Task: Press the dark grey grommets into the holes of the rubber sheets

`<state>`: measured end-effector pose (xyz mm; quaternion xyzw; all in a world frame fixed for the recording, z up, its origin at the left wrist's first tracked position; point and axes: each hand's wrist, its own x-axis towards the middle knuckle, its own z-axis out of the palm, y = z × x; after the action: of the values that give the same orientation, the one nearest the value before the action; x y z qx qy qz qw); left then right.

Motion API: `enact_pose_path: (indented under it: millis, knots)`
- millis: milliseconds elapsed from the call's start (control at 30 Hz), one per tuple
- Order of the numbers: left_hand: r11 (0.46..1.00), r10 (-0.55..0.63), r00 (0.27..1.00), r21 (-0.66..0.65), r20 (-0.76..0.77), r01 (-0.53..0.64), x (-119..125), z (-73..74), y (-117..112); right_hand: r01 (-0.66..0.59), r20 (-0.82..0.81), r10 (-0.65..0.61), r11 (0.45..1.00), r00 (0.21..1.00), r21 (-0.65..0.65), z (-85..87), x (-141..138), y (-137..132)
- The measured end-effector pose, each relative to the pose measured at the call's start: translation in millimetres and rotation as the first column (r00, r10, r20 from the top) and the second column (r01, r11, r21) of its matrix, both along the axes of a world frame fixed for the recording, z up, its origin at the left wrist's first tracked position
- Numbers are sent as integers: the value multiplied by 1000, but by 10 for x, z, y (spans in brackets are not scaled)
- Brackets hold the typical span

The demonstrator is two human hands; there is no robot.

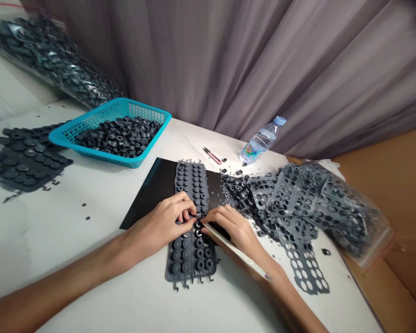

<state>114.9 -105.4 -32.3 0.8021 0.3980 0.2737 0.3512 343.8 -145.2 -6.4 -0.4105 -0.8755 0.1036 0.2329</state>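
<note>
A grey rubber sheet (191, 185) studded with rows of small round moulded parts lies lengthwise on a black mat (159, 185) in front of me. My left hand (166, 221) rests on the sheet's middle with its fingers curled and pinching at one round part. My right hand (230, 224) meets it from the right, fingers closed on the same spot around a part (198, 225). A thin pale stick-like tool (235, 249) lies under my right hand and along the wrist; whether the hand grips it is unclear.
A turquoise basket (90, 122) of loose black round parts stands at back left, beside another studded sheet (21, 159). Punched-out grey sheets (298, 208) and a clear bag of scrap (350, 217) pile at right. A water bottle (261, 141) and pink snips (212, 156) lie behind.
</note>
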Motion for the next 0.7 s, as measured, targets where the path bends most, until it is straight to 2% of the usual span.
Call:
enact_pose_path:
  millis: [133, 233, 367, 467, 567, 633, 700]
  knots:
    - [1000, -5, 1000, 5, 12, 5, 4, -25, 6, 16, 40, -18, 999, 999, 47, -72, 6, 20]
    - [1000, 1, 1000, 12, 25, -1, 10, -57, 15, 5, 107, -20, 991, 994, 137, -138, -19, 26]
    - [1000, -1, 1000, -2, 24, 1, 17, -70, 18, 35, 200, -79, 976, 977, 214, -190, -103, -16]
    - [1000, 1, 1000, -23, 12, 0, 24, -48, 10, 199, 137, -235, 952, 962, 233, -183, -104, -37]
    - [999, 7, 1000, -52, -5, -7, 26, 8, -16, 425, 104, -446, 888, 889, 178, -150, 7, -15]
    - [997, 2, 1000, -83, -6, -3, 20, 60, -41, 483, 130, -496, 868, 859, 119, -125, 99, 2]
    - [993, -4, 1000, -119, 6, 4, 11, 108, -66, 468, 97, -469, 883, 878, 32, -101, 159, 1]
